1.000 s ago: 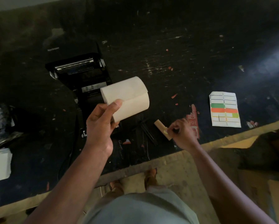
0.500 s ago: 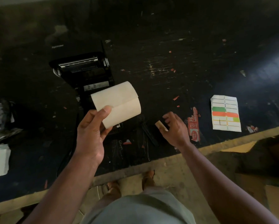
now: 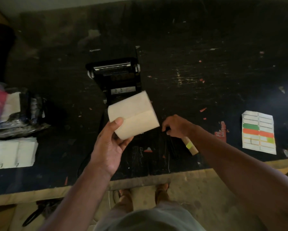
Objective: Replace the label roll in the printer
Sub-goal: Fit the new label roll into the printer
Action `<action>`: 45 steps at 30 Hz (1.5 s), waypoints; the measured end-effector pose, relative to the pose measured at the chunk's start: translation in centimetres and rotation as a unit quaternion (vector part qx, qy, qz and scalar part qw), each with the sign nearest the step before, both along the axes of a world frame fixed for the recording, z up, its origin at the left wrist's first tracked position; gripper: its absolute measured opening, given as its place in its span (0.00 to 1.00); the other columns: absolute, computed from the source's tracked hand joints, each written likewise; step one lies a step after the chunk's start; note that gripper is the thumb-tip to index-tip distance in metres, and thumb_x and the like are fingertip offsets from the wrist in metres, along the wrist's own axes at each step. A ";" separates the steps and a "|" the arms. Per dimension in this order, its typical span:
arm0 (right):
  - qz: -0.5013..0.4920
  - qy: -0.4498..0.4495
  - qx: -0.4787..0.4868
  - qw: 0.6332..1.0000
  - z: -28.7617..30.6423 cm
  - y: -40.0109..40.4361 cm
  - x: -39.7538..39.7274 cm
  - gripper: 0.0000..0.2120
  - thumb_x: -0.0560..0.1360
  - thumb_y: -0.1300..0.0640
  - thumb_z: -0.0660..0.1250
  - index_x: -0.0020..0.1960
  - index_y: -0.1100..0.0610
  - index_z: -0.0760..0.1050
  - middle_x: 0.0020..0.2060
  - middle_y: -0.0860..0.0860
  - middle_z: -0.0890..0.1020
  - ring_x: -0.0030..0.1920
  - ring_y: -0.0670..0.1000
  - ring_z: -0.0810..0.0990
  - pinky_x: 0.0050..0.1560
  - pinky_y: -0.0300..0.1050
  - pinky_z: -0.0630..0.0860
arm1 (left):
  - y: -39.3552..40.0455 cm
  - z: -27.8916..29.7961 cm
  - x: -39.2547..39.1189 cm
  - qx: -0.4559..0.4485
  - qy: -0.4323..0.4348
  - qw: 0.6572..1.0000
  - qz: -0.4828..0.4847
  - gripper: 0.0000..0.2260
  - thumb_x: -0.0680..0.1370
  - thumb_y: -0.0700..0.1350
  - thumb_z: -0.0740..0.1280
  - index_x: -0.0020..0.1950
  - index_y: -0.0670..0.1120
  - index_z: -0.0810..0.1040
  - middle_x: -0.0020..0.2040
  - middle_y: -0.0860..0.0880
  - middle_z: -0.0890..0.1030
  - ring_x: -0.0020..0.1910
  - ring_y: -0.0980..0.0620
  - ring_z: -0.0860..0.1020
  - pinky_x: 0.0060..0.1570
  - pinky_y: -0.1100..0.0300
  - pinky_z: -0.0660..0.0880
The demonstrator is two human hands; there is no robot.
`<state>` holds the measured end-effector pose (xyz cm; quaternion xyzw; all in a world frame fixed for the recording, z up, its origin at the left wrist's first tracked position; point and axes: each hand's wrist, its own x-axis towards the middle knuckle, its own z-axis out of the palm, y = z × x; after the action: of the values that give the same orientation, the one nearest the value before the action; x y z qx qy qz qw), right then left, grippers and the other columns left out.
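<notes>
Far left edge of the worktop (image 3: 198, 47): a heap of plastic-wrapped packs (image 3: 21, 112), and just in front of it, toward the near edge, a flat stack of white label sheets (image 3: 13, 151), probably spare stock parked out of the working area. Middle of the worktop: the printer (image 3: 115, 77), black, lid swung back and open, bay facing the person; what is in the bay can't be told, it is dark and the roll hides its near part. The left hand (image 3: 109, 145) grips the new label roll (image 3: 134, 116) above the near side of the printer, thumb on top, fingers curled under its near end, axis tilted, loose leading edge showing as a seam across the face (held up rather than seated, likely waiting for something to go through its core). The right hand (image 3: 177, 125) is low at the worktop just right of the roll, fingers curled down around something thin and dark, possibly the spindle; whether they are actually gripping it, cannot tell. Under the right forearm lies a bare cardboard core (image 3: 190, 145) with a yellow tag, near the front edge, apparently the spent one set aside. Further right: a red scrap (image 3: 220, 131), then a sheet of coloured labels (image 3: 258, 131) flat near the right front edge, clear of the work. So the roll is in hand, not yet in the printer.
</notes>
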<state>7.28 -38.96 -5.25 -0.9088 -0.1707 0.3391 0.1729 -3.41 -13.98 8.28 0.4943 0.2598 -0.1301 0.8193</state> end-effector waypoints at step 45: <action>-0.551 -0.064 0.513 0.655 11.9 -2.0 -10.8 0.15 0.75 0.54 0.75 0.62 0.53 0.85 0.56 0.48 0.89 0.60 0.48 0.87 0.65 0.54 0.82 | -6.1 -1.5 2.9 0.082 -0.095 0.986 -0.110 0.28 0.63 0.56 0.77 0.61 0.49 0.76 0.63 0.50 0.84 0.61 0.49 0.84 0.47 0.60 0.83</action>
<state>-3.49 -40.97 6.66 -0.6220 0.2043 -0.0188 0.7556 -0.48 -20.06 6.74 0.5955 0.1344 -0.1497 0.7778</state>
